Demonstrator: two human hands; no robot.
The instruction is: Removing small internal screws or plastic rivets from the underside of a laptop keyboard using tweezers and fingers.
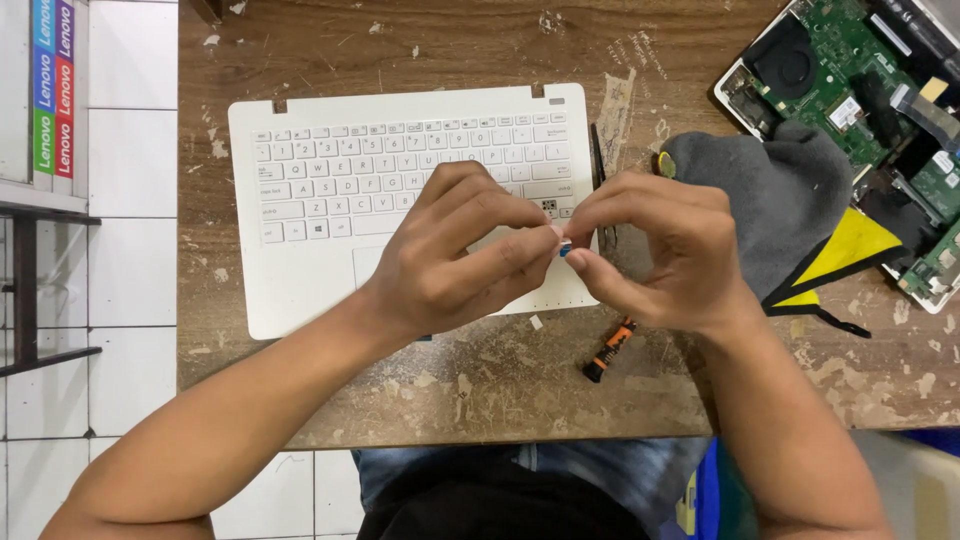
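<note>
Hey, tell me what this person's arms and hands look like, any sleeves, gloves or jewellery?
Both forearms are bare to the frame edge, with no sleeves showing. The left hand and right hand wear no gloves. No rings, watch or bracelets are visible. Fingernails look short.

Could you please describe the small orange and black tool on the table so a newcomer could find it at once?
Start at the white laptop keyboard panel on the worn wooden table. Just beyond its lower right corner, below the right hand, lies the small tool. It alone is orange and black.

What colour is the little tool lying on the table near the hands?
The little tool is orange and black, seen in the head view, just below the right hand.
</note>
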